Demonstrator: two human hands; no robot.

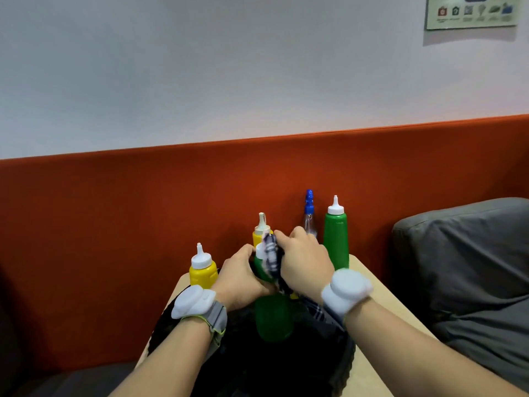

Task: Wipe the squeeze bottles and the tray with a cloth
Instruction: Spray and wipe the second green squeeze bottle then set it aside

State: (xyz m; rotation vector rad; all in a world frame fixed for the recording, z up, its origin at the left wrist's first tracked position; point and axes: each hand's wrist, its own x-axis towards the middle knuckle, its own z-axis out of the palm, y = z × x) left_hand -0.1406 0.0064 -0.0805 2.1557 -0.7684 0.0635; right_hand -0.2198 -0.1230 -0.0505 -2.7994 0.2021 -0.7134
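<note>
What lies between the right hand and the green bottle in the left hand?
The checked cloth, which the right hand holds against the top of the green bottle, seen in the head view.

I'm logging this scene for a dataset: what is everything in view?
Green squeeze bottles: 2, white caps; held green bottle centre, back green bottle far right.
Yellow squeeze bottles: 2, white caps; left yellow bottle, rear yellow bottle centre back.
Spray bottle: 1, clear, blue top; back.
Cloth: 1, dark checked; at held bottle's cap.
Tray: 1, black; on table, under arms.
Cushion: 1, grey; right.
Poster: 1; wall, top right.
Left hand: grips held green bottle.
Right hand: holds cloth.
</note>
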